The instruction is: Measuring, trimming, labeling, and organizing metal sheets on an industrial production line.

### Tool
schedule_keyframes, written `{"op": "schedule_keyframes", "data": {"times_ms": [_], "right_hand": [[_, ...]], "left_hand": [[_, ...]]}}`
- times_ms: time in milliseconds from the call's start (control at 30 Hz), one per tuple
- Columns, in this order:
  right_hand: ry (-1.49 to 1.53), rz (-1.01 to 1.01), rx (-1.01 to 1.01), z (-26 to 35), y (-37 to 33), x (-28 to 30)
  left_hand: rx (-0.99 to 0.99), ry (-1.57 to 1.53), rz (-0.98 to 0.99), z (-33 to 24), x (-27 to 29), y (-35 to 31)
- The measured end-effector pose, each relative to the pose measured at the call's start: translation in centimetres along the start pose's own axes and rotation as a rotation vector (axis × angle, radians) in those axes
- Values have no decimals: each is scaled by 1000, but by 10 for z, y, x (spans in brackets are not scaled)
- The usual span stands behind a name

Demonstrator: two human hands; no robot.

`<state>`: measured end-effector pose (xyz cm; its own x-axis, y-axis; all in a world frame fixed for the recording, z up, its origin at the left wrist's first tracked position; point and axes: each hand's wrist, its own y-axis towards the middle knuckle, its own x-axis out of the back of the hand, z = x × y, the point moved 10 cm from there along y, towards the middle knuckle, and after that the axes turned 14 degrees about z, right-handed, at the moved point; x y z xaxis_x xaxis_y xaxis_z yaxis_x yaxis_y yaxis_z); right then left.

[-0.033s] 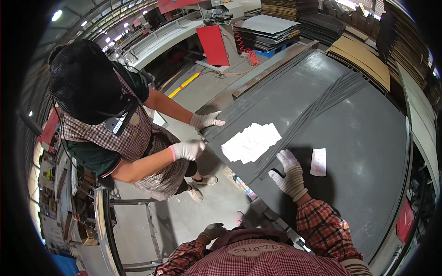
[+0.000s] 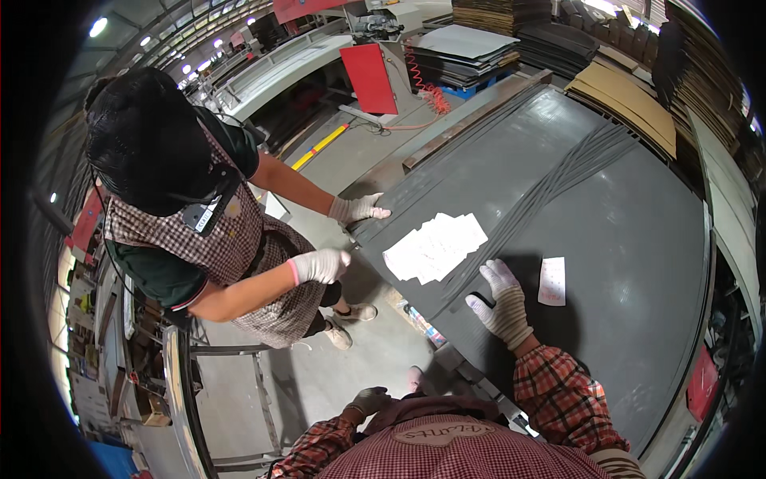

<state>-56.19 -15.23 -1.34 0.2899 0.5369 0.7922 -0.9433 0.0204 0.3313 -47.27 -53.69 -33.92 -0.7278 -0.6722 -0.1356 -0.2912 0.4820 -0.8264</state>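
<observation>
Right hand [image 2: 504, 304] flat (gloved), left hand [image 2: 369, 399] lowered.

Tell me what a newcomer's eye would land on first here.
The big dark grey sheet fills the right half, with white paper slips near its left edge. The right hand, gloved, lies flat on it beside them; the left hand hangs low by the body. A co-worker's gloved hands grip the sheet's left edge.

My left hand [image 2: 369, 399] sat half hidden behind my chest. The paper slip [image 2: 552, 281] was too small to make out. The co-worker's face was hidden.
</observation>
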Motion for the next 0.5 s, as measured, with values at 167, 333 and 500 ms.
{"op": "schedule_keyframes", "data": {"times_ms": [167,333,500], "right_hand": [[-3,-4,10,2,1,1],[-33,-7,12,1,0,2],[-30,-24,25,4,-1,0]], "left_hand": [[-38,-126,6,-2,-4,-5],[25,-7,25,-21,-16,-14],[32,47,-14,3,-1,-2]]}}
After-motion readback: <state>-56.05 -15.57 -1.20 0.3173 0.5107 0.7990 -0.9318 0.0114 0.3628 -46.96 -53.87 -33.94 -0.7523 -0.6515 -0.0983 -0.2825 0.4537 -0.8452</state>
